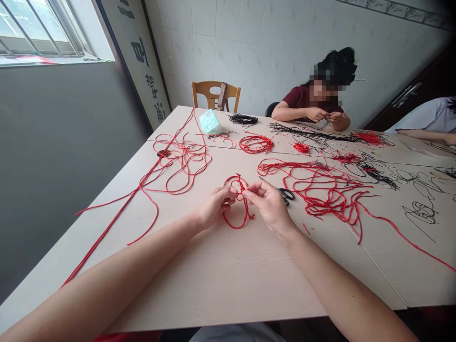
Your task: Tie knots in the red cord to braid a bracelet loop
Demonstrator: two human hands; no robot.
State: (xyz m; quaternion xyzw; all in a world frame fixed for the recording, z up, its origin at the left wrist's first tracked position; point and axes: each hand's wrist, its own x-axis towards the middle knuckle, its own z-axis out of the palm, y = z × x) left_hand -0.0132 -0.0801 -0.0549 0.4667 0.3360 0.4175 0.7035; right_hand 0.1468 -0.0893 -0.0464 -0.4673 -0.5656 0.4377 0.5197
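Observation:
My left hand [215,206] and my right hand [269,206] are raised a little above the pale wooden table [221,285]. Between them, thumbs and fingertips pinch a red braided cord [238,223] that is formed into loops, with its lower loop hanging onto the tabletop. Black-handled scissors [287,195] lie just beyond my right hand, partly hidden by it. A tangled heap of red cord [320,190] spreads to the right, and long loose red strands [181,161] lie to the left.
A person in a maroon top [302,102] sits across the table working cord by hand, and another person's arm [423,135] rests at the right. Black cord, red tufts and a pale green packet [210,122] lie on the table. A wooden chair [215,95] stands against the tiled wall.

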